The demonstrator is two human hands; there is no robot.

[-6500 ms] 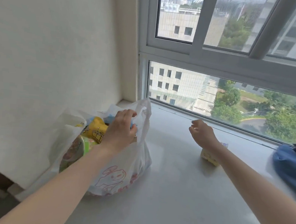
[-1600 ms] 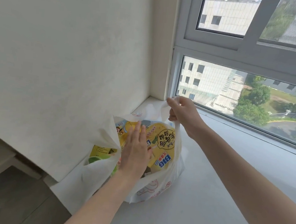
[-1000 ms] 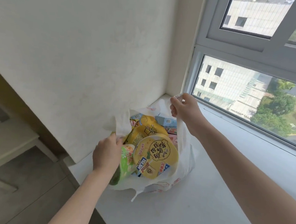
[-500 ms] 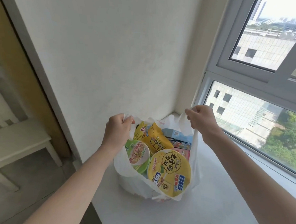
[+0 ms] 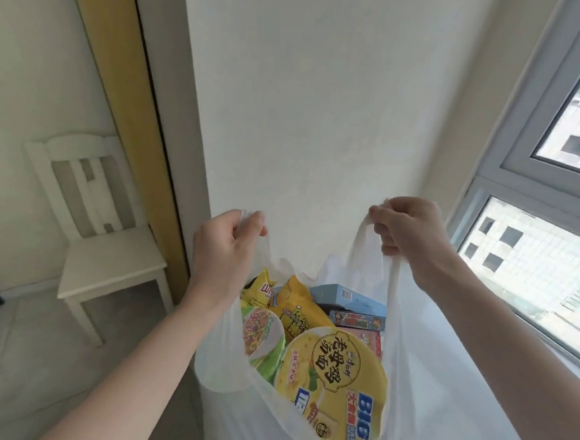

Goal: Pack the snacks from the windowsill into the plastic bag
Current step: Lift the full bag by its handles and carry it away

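Observation:
A white plastic bag [image 5: 403, 392] hangs open in front of me, stretched between both hands. My left hand [image 5: 224, 249] grips its left handle and my right hand [image 5: 407, 235] grips its right handle, both raised. Inside I see a large yellow noodle bowl [image 5: 335, 388], a green noodle cup [image 5: 261, 334], yellow snack packets [image 5: 296, 306], a light blue box [image 5: 345, 296] and small colourful boxes [image 5: 358, 322]. The bag's bottom is out of view.
A white wall [image 5: 324, 102] stands straight ahead. The window [image 5: 538, 237] runs along the right, with the windowsill [image 5: 450, 354] under my right arm. A white chair [image 5: 105, 234] stands on the floor at left beside a yellow door frame [image 5: 119, 87].
Both hands have lifted the handles higher and the bag has risen with its snacks. My view has tilted up and left, bringing the chair and door frame into sight.

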